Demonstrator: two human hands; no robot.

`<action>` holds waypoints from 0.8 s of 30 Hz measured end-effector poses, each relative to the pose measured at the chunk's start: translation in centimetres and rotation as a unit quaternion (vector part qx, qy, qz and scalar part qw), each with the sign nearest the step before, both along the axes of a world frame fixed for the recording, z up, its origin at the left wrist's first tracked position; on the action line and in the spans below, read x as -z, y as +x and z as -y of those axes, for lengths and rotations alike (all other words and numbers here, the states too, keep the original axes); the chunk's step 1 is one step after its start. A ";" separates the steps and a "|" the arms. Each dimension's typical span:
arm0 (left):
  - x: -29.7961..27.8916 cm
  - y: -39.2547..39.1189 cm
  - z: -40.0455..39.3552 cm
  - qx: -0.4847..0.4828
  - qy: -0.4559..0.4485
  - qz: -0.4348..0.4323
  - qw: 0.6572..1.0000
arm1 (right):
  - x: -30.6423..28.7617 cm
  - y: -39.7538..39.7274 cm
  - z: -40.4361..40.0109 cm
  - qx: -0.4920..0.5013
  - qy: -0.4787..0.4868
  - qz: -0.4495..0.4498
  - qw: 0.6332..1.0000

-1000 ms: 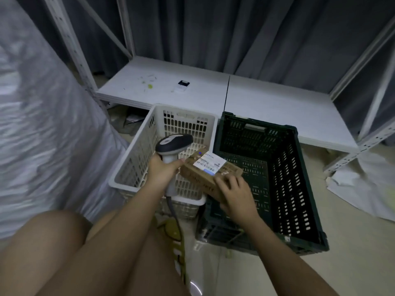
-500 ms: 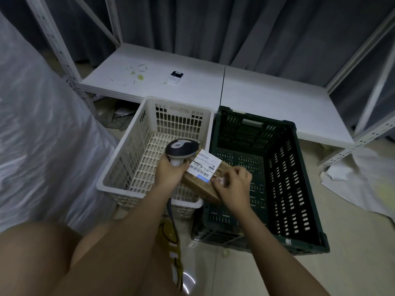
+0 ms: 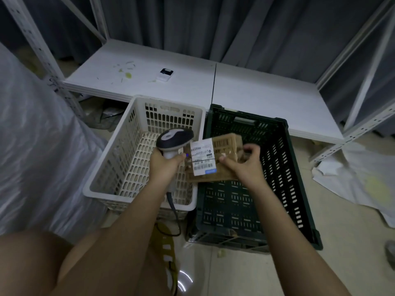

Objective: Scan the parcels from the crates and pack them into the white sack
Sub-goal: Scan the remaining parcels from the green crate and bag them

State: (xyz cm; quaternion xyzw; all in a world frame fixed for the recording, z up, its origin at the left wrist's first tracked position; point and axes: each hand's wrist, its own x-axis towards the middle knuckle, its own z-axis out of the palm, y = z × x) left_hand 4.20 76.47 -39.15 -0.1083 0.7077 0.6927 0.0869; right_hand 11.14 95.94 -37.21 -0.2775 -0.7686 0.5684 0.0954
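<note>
Right hand [image 3: 243, 165] pinching the box [image 3: 215, 161], label [image 3: 202, 158] at three o'clock of left hand [image 3: 165, 163] wrapped around scanner [image 3: 174, 139].

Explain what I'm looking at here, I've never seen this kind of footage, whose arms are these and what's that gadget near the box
There is no machine here. A person wears a camera on the head, so the one view looks down along their own arms. The left hand grips a handheld barcode scanner with a cable trailing down. The right hand holds a brown cardboard parcel with a white shipping label facing up, close beside the scanner. Below, on the floor, stand a white crate and a dark green crate, side by side; both look empty. The pale plastic at the far left is probably the white sack. Behind is a low white shelf.
</note>
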 end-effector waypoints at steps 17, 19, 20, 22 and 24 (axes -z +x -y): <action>-3.2 0.9 0.8 0.010 0.068 -0.067 0.995 | -4.9 -3.0 2.6 -0.282 0.260 0.012 0.924; -3.3 0.8 0.6 0.010 0.060 -0.082 0.995 | -4.4 -2.5 2.9 -0.247 0.219 -0.043 0.943; -3.2 0.8 0.6 0.013 0.054 -0.084 0.995 | -3.9 -2.3 3.0 -0.209 0.199 -0.074 0.955; -3.0 0.6 0.6 0.008 0.046 -0.085 0.995 | -2.6 -1.8 3.7 -0.126 0.176 -0.120 0.969; -2.5 0.3 0.8 -0.010 0.047 -0.077 0.996 | -1.0 -1.3 4.3 -0.082 0.174 -0.135 0.972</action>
